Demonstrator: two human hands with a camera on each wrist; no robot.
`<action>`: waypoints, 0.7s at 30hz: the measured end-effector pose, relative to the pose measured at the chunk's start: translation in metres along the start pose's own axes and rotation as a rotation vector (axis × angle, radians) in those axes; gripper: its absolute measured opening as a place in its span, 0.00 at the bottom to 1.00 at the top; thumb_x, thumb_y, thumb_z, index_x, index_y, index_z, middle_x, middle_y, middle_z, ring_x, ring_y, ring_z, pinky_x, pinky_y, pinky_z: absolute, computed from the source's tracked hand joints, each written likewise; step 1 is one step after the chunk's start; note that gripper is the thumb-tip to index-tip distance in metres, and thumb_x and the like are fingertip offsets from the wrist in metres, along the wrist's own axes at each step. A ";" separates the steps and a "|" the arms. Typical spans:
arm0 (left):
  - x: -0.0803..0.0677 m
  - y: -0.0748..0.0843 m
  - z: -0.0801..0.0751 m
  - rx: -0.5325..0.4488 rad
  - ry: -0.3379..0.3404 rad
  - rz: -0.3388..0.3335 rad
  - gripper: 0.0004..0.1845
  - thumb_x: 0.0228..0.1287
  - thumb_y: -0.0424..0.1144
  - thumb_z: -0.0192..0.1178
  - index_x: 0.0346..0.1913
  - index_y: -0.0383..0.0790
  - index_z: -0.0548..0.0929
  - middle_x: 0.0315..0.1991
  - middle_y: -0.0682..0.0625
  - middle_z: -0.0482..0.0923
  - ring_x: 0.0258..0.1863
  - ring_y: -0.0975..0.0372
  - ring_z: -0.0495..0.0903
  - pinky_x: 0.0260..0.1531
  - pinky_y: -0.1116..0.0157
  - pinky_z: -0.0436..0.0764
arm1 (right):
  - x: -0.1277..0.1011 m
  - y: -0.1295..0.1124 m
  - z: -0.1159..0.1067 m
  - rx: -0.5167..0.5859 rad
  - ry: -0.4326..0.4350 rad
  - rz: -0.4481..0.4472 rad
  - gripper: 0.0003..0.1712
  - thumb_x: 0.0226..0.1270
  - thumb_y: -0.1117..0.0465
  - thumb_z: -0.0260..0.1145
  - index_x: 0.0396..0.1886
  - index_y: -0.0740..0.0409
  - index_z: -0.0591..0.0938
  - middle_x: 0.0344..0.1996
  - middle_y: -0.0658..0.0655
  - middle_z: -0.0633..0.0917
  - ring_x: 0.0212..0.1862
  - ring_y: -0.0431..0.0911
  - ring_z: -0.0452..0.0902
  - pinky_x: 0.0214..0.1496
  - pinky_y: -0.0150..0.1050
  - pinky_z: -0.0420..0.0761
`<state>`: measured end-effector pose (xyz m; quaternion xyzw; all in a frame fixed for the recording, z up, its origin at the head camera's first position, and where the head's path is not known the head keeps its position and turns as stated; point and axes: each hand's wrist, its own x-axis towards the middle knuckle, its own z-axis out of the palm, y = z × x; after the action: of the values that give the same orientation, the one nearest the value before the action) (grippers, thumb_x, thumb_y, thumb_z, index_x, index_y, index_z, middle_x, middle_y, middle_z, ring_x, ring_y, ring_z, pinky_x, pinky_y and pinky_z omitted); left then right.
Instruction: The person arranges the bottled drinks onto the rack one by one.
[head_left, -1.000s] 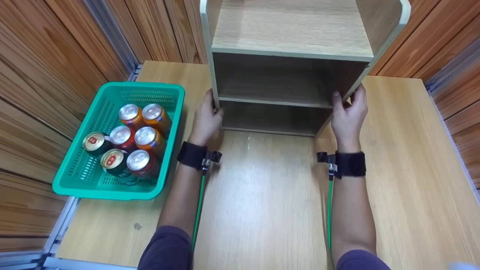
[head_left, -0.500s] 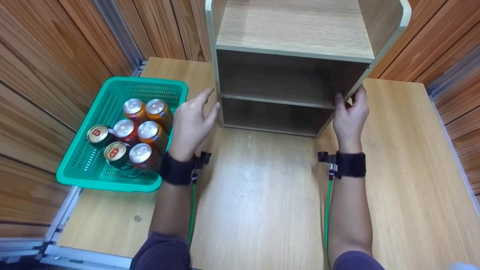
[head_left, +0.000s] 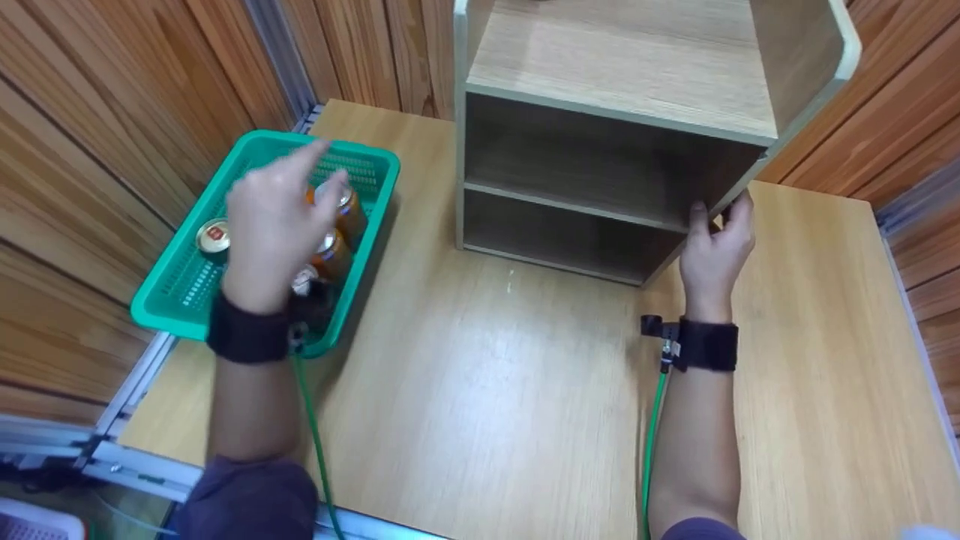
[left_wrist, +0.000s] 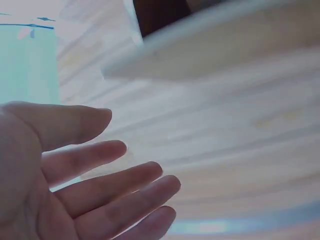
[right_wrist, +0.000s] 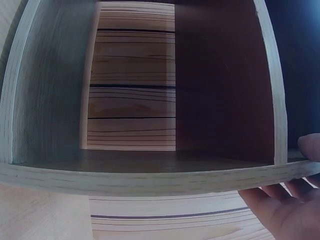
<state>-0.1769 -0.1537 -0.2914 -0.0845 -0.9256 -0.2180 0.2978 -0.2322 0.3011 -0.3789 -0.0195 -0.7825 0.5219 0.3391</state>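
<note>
A wooden shelf unit [head_left: 622,161] stands at the back of the table. My right hand [head_left: 712,259] grips the front edge of its right side panel. Seen from the right wrist, the thumb lies inside the panel [right_wrist: 165,182] and the fingers [right_wrist: 262,200] outside it. My left hand [head_left: 274,225] is over the green basket [head_left: 386,184], blurred. In the left wrist view its fingers [left_wrist: 115,187] are spread and relaxed, holding nothing. Orange drink cans [head_left: 349,216] and a dark can with a gold lid [head_left: 214,238] show in the basket; the hand hides other cans.
Wood-panelled walls [head_left: 135,112] enclose the table [head_left: 465,390] at the back and sides. A metal frame rail [head_left: 135,469] runs along the near left edge. Green cables [head_left: 315,427] trail from both wrist cameras.
My left hand has let go of the shelf's left side and moved left over the basket. My right hand keeps its grip. The head view has turned slightly left.
</note>
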 end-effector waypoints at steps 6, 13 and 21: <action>0.021 -0.028 0.008 0.029 -0.147 -0.110 0.26 0.61 0.56 0.46 0.58 0.48 0.73 0.24 0.45 0.78 0.18 0.55 0.71 0.16 0.61 0.61 | 0.001 -0.013 -0.006 0.001 0.018 -0.003 0.25 0.62 0.67 0.56 0.60 0.52 0.68 0.53 0.51 0.72 0.55 0.42 0.67 0.52 0.42 0.71; 0.040 -0.058 0.052 0.002 -0.442 -0.157 0.28 0.61 0.55 0.48 0.60 0.44 0.70 0.46 0.44 0.77 0.28 0.51 0.76 0.30 0.56 0.72 | 0.005 -0.013 -0.010 0.001 0.027 -0.022 0.25 0.61 0.68 0.56 0.59 0.53 0.68 0.53 0.51 0.72 0.55 0.43 0.67 0.52 0.41 0.71; 0.050 -0.075 0.081 0.007 -0.624 -0.163 0.27 0.61 0.51 0.51 0.62 0.44 0.67 0.46 0.44 0.76 0.33 0.53 0.75 0.32 0.54 0.72 | 0.004 0.001 -0.014 -0.004 0.044 -0.026 0.26 0.61 0.69 0.56 0.59 0.53 0.68 0.52 0.50 0.73 0.54 0.43 0.68 0.51 0.41 0.72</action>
<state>-0.2801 -0.1823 -0.3476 -0.0717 -0.9767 -0.2016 -0.0184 -0.2278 0.3142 -0.3741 -0.0215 -0.7760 0.5154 0.3628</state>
